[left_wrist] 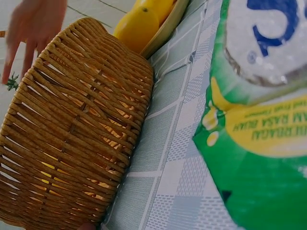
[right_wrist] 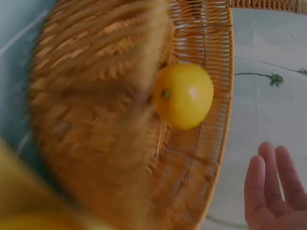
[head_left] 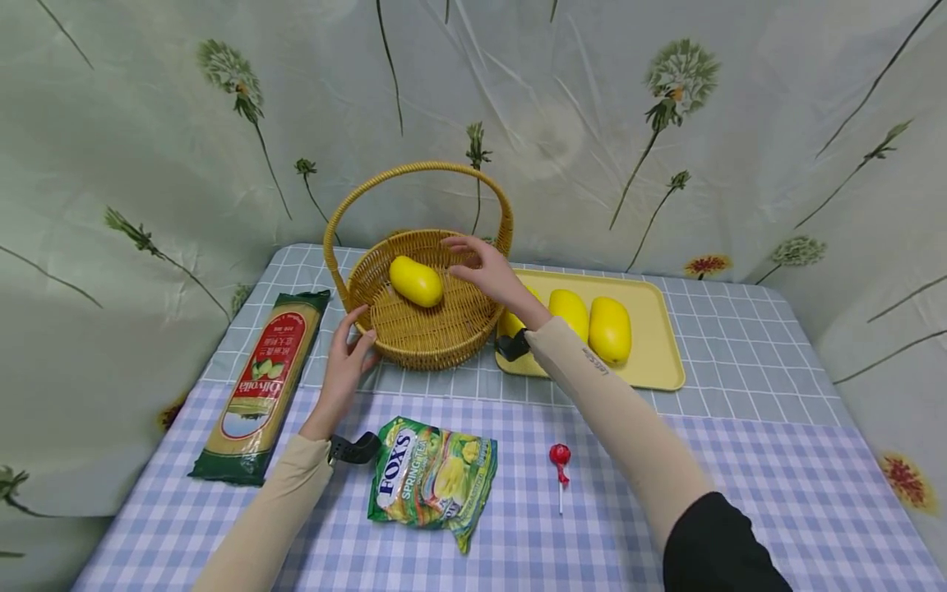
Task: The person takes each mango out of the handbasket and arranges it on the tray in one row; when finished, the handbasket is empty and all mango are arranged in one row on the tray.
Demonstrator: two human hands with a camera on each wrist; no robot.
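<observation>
A yellow mango (head_left: 416,281) lies in the left part of the round wicker basket (head_left: 422,358), whose tall handle arches over the back. My right hand (head_left: 484,267) hovers over the basket's right side, its fingers extended and apart from the mango. In the right wrist view, the fingers (right_wrist: 265,184) hold nothing. At the basket's front left, my left hand (head_left: 348,362) touches the outer wall and rim with loosely bent fingers. The left wrist view has the woven side (left_wrist: 81,120) close up, with only a fingertip at the bottom edge.
Right of the basket, a yellow tray (head_left: 654,353) bears several mangoes (head_left: 610,330), partly behind my right forearm. A pasta pack (head_left: 259,386) lies at left. In front are a FOX'S candy bag (head_left: 436,477) and a red lollipop (head_left: 560,456). A floral curtain (head_left: 562,123) hangs behind.
</observation>
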